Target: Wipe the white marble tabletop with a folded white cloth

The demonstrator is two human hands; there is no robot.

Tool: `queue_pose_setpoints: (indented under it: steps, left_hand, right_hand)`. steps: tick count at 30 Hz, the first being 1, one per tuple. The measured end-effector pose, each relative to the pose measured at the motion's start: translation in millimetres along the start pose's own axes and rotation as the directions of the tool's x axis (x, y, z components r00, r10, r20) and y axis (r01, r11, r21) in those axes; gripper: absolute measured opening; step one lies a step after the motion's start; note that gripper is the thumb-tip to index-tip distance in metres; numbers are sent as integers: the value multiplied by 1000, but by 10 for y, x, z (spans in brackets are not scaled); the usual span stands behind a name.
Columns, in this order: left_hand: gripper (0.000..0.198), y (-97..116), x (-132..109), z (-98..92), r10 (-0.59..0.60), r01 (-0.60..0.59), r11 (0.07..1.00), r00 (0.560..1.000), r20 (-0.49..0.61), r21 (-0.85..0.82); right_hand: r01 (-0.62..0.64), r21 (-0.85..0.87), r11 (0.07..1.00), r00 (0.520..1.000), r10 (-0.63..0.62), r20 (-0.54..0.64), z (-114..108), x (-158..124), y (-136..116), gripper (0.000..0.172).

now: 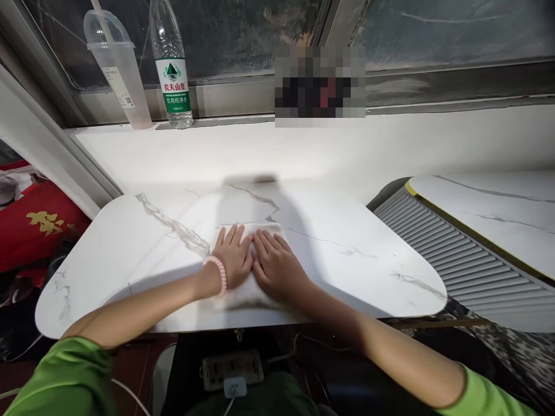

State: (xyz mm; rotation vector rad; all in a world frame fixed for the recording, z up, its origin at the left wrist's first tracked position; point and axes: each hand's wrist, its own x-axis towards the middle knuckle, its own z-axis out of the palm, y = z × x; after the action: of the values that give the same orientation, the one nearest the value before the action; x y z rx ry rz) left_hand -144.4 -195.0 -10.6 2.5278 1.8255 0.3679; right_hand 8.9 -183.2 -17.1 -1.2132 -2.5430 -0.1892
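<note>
My left hand (233, 258) and right hand (277, 264) lie open on a white rectangular cloth (246, 296), seemingly already spread flat on the grey-veined white tabletop (347, 225), any creases left beneath hidden.

Holds 2 bare forearms (151, 306) angled inward, with left grip (233, 259) and right grip (276, 264) nearly flat, palms down, side by side, with fingers (268, 242) pointing forward.
</note>
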Motion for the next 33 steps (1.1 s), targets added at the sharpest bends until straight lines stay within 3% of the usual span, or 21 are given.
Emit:
queue_pose_setpoints:
  steps: [4,9,14,20,24,28,33]
  left_hand:
    - [44,131,-404,-92,47,-48,999,998,-40,-15]
    - [48,120,-388,-148,2,-2,1000,1000,29,-13]
    - [53,-232,105,-117,-118,122,992,979,169,-16]
    - [48,-956,916,-60,-154,157,987,985,81,-31]
    - [44,-1191,1165,-42,-156,158,986,987,46,-54]
    - [44,-1164,1084,-28,-179,182,981,983,51,-68]
    - [50,-894,608,-66,-157,158,987,984,86,-10]
  right_hand:
    - [91,-11,996,996,-91,26,-172,-262,-186,52]
    - [97,33,995,993,-99,60,-92,-170,-204,55]
    - [48,89,995,994,-56,95,146,389,-56,57]
    - [-44,132,990,998,38,47,509,1353,126,54]
    - [-96,160,983,995,91,41,644,1663,186,52]
    - [-69,155,986,997,64,38,622,1595,176,53]
    - [-29,109,994,998,23,53,460,1140,-35,54]
